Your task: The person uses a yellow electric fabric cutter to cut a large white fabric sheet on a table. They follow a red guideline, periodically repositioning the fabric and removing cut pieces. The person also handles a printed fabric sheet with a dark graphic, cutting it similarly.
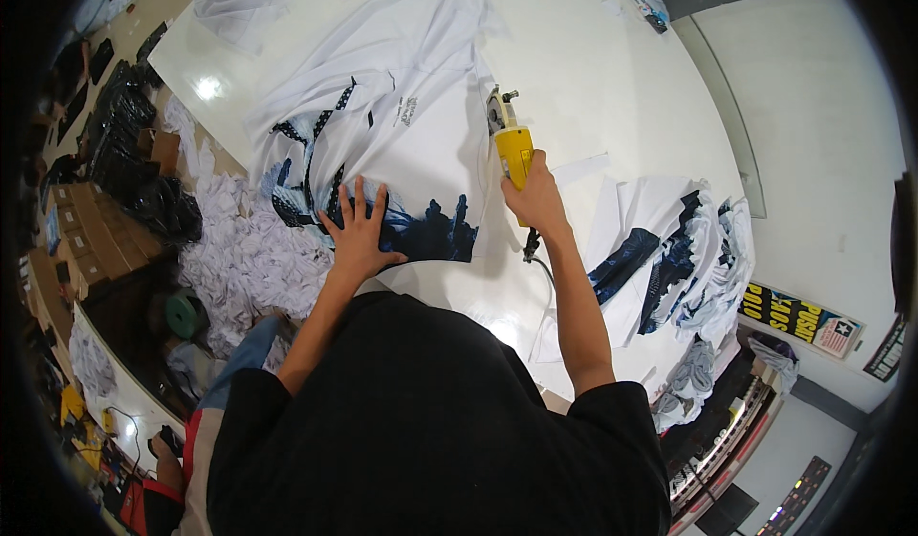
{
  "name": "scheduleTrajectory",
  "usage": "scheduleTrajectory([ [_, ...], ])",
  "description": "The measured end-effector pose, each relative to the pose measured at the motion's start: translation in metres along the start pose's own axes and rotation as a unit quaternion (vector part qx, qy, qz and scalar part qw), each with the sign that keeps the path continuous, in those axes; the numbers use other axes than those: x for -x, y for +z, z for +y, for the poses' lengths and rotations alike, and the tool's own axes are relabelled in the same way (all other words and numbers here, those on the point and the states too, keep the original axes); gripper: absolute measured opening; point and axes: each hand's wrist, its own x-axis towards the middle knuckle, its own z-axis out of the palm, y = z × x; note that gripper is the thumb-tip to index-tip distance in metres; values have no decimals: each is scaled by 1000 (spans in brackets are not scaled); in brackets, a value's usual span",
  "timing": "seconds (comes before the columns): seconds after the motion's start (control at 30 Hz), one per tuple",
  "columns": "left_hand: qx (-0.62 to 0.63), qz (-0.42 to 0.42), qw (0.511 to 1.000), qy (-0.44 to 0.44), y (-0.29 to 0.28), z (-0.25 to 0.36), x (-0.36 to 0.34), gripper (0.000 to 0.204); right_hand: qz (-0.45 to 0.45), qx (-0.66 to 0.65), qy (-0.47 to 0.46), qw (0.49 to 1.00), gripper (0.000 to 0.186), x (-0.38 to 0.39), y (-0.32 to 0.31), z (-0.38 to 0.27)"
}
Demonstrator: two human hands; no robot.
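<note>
The right hand [537, 196] was wrapped around one yellow cutter [514, 152], beside the right edge of the printed fabric [435, 144] on one table [612, 96]. The left hand [356, 238], spread and grasping nothing, lay on the fabric's near part; one heap [684, 259], perhaps several pieces, lay right.

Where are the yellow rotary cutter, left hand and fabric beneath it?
Yellow rotary cutter [514, 150]: head view, yellow body.
Left hand [358, 243]: head view, back of hand.
White-and-navy fabric [421, 158]: head view, white middle.
</note>
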Motion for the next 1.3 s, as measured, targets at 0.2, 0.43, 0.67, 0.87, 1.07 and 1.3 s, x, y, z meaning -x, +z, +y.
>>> scheduleTrajectory([
  [0.2, -41, -11, 999, 29, 9, -3, 36, 131, 13, -20, 11, 1000, 60, 43, 5, 30],
  [0.43, 49, -102, 993, -15, -20, 17, 36, 78, 2, -13, 31, 999, 64, 140, 14, 78],
  [0.67, -102, 329, 936, -75, -37, -16, -184, 72, 28, -88, 53, 994, 67, 183, 17, 94],
  [0.87, -186, 219, 957, 27, -30, 51, -261, 105, 129, -394, 128, 901, 62, 235, 27, 132],
  [1.07, -133, -52, 731, 667, 51, 214, -218, 86, 307, -475, 192, 802, 52, 246, 12, 138],
  [1.3, -112, 80, 961, 240, 15, 256, -390, 88, 391, -474, 258, 746, 50, 267, 9, 147],
])
